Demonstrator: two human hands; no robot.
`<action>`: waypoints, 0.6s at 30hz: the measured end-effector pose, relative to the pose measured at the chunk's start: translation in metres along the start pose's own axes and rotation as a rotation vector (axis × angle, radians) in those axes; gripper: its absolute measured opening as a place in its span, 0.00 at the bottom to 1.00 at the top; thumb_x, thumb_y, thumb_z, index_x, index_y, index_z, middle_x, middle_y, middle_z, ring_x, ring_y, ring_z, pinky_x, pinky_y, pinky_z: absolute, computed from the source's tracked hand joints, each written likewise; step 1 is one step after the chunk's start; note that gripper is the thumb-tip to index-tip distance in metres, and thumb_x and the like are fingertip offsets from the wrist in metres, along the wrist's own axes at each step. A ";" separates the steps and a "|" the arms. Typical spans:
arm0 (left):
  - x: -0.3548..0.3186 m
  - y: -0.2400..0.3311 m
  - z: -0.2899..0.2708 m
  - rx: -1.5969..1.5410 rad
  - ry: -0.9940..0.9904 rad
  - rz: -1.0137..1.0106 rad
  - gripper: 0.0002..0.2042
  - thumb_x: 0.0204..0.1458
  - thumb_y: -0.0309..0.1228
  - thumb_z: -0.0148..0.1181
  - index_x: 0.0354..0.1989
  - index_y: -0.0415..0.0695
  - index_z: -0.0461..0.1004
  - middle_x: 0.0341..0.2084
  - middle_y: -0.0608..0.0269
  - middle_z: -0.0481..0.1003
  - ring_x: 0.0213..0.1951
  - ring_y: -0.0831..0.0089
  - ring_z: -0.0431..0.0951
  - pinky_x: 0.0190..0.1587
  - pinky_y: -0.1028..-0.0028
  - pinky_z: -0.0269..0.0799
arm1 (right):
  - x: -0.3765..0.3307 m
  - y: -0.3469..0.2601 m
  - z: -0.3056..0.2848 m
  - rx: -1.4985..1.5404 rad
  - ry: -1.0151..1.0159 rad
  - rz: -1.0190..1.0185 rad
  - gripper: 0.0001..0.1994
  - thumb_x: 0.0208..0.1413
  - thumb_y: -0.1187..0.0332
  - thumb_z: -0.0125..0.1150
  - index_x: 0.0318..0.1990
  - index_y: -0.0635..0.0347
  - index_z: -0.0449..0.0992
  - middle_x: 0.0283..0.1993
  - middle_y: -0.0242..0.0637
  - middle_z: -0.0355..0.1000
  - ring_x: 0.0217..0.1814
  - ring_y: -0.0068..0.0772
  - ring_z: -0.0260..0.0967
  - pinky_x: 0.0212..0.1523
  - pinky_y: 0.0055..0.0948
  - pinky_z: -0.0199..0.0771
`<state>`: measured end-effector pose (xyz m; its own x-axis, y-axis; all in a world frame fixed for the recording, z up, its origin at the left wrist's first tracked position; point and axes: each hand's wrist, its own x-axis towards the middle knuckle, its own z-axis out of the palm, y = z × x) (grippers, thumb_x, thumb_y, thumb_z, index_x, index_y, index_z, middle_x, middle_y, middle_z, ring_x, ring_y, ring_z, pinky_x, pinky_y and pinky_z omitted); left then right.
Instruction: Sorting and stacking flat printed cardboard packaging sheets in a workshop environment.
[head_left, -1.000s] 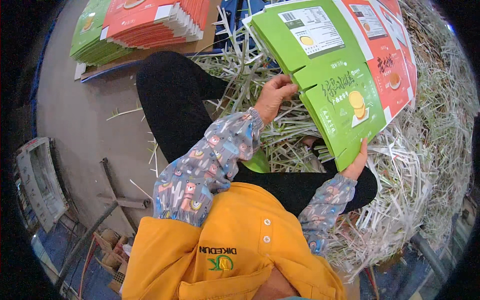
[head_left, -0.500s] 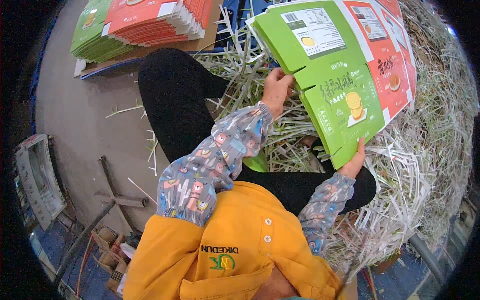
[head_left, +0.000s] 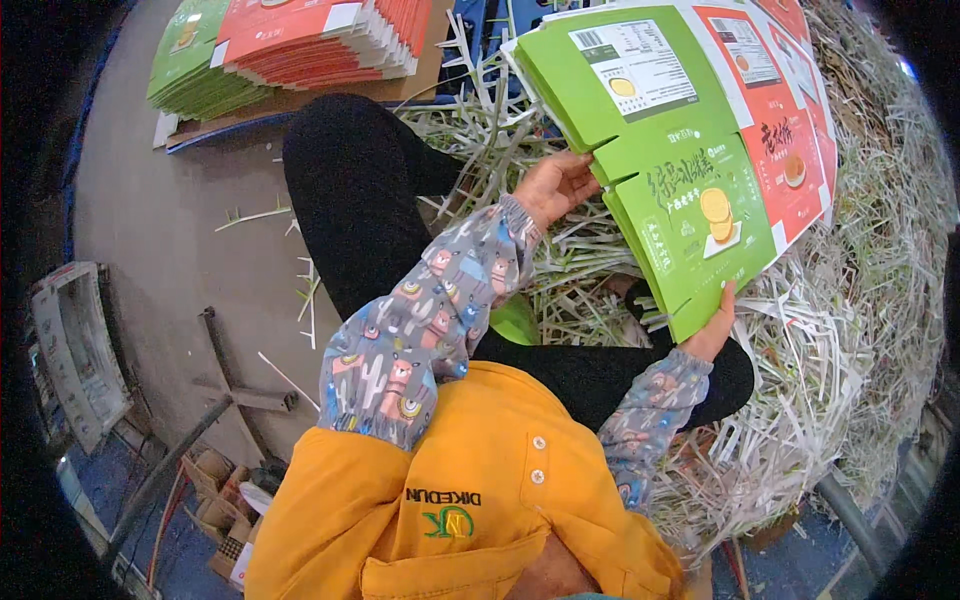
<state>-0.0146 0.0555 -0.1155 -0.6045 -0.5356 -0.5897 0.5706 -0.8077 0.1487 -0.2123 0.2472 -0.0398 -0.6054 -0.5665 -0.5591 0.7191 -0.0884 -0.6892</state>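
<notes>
A stack of flat printed box blanks (head_left: 700,170), green on the near side and red beyond, lies tilted at the upper right over shredded paper. My left hand (head_left: 556,188) is at the stack's left edge beside a cut notch, its bent fingers closed at that edge; some fingertips are hidden. At the lower corner, my right hand (head_left: 716,325) grips the green part, with a digit on top and the rest of the fingers underneath, out of sight. Patterned grey sleeves cover both forearms.
White and green paper strips (head_left: 790,400) are heaped under and right of the blanks. A second pile of green and red blanks (head_left: 310,50) stands on cardboard at the upper left. A metal cross-shaped bar (head_left: 230,393) and small cartons (head_left: 215,500) are at the lower left.
My left hand has shifted slightly, its fingers a little looser along the stack's edge. My right hand keeps its hold on the corner. The whole view has moved slightly.
</notes>
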 end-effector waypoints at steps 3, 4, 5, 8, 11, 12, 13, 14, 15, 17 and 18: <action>0.006 0.001 -0.002 0.005 0.127 -0.040 0.06 0.48 0.26 0.49 0.33 0.39 0.67 0.29 0.61 0.71 0.29 0.70 0.72 0.33 0.72 0.72 | 0.001 0.002 -0.002 0.003 -0.029 0.001 0.22 0.56 0.59 0.41 0.54 0.63 0.57 0.53 0.43 0.60 0.53 0.41 0.59 0.53 0.40 0.59; 0.002 0.001 0.003 0.007 0.129 -0.045 0.06 0.48 0.26 0.49 0.33 0.39 0.67 0.29 0.61 0.71 0.29 0.70 0.72 0.33 0.72 0.72 | -0.002 0.003 0.002 -0.050 0.011 -0.032 0.21 0.56 0.59 0.41 0.53 0.63 0.57 0.53 0.43 0.60 0.53 0.42 0.59 0.52 0.40 0.60; -0.005 0.003 0.013 0.122 0.146 0.029 0.05 0.47 0.26 0.49 0.33 0.39 0.67 0.28 0.61 0.71 0.28 0.70 0.72 0.32 0.72 0.72 | -0.004 0.003 0.005 -0.104 0.051 -0.070 0.21 0.56 0.59 0.41 0.53 0.63 0.57 0.53 0.43 0.60 0.52 0.42 0.59 0.52 0.40 0.60; -0.012 0.002 0.022 0.270 0.189 0.150 0.05 0.47 0.25 0.48 0.32 0.40 0.67 0.26 0.61 0.71 0.26 0.72 0.71 0.30 0.73 0.70 | 0.001 0.001 0.000 -0.077 0.029 -0.036 0.21 0.56 0.59 0.42 0.53 0.64 0.57 0.52 0.42 0.61 0.51 0.40 0.61 0.51 0.39 0.61; -0.011 0.000 0.019 0.276 0.200 0.207 0.04 0.47 0.25 0.48 0.31 0.41 0.68 0.25 0.62 0.71 0.25 0.73 0.70 0.27 0.75 0.68 | 0.001 0.003 0.001 -0.062 0.065 -0.044 0.21 0.56 0.60 0.42 0.52 0.64 0.58 0.51 0.42 0.62 0.49 0.39 0.62 0.49 0.37 0.63; -0.009 -0.001 0.016 0.248 0.185 0.220 0.04 0.47 0.26 0.48 0.30 0.41 0.68 0.25 0.63 0.71 0.24 0.74 0.69 0.26 0.75 0.67 | 0.000 0.003 0.003 -0.057 0.066 -0.045 0.21 0.56 0.60 0.42 0.52 0.64 0.58 0.51 0.42 0.62 0.49 0.39 0.62 0.49 0.37 0.63; -0.008 -0.003 0.016 0.253 0.185 0.218 0.04 0.47 0.26 0.48 0.30 0.41 0.68 0.25 0.63 0.71 0.24 0.74 0.69 0.26 0.75 0.67 | -0.003 0.003 0.007 -0.067 0.079 -0.055 0.20 0.56 0.60 0.42 0.52 0.64 0.59 0.50 0.41 0.63 0.49 0.38 0.63 0.49 0.37 0.64; -0.007 -0.005 0.016 0.195 0.211 0.214 0.04 0.47 0.26 0.48 0.30 0.41 0.68 0.25 0.63 0.71 0.24 0.74 0.69 0.26 0.76 0.67 | -0.004 0.003 0.009 -0.077 0.091 -0.065 0.20 0.56 0.60 0.42 0.51 0.64 0.60 0.49 0.41 0.63 0.48 0.38 0.63 0.48 0.36 0.64; -0.006 -0.006 0.016 0.137 0.237 0.209 0.04 0.47 0.26 0.49 0.29 0.41 0.68 0.24 0.64 0.71 0.24 0.74 0.69 0.26 0.76 0.67 | -0.003 0.003 0.006 -0.072 0.094 -0.065 0.20 0.56 0.60 0.42 0.51 0.64 0.60 0.49 0.41 0.63 0.48 0.38 0.63 0.48 0.36 0.64; -0.009 -0.009 0.020 0.134 0.227 0.222 0.04 0.47 0.27 0.49 0.29 0.41 0.69 0.24 0.64 0.71 0.24 0.74 0.69 0.26 0.77 0.67 | 0.001 0.001 0.001 -0.071 0.130 -0.038 0.19 0.56 0.61 0.42 0.50 0.64 0.60 0.49 0.41 0.64 0.48 0.38 0.64 0.48 0.37 0.65; -0.010 -0.010 0.021 0.124 0.221 0.239 0.05 0.47 0.28 0.49 0.28 0.41 0.69 0.23 0.65 0.71 0.24 0.74 0.69 0.26 0.77 0.67 | 0.001 -0.001 -0.001 -0.066 0.135 -0.042 0.19 0.56 0.61 0.42 0.50 0.64 0.60 0.49 0.41 0.64 0.48 0.38 0.64 0.48 0.37 0.65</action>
<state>-0.0254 0.0639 -0.0943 -0.3195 -0.6579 -0.6820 0.6014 -0.6970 0.3906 -0.2138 0.2477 -0.0406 -0.6777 -0.4481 -0.5831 0.6712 -0.0530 -0.7394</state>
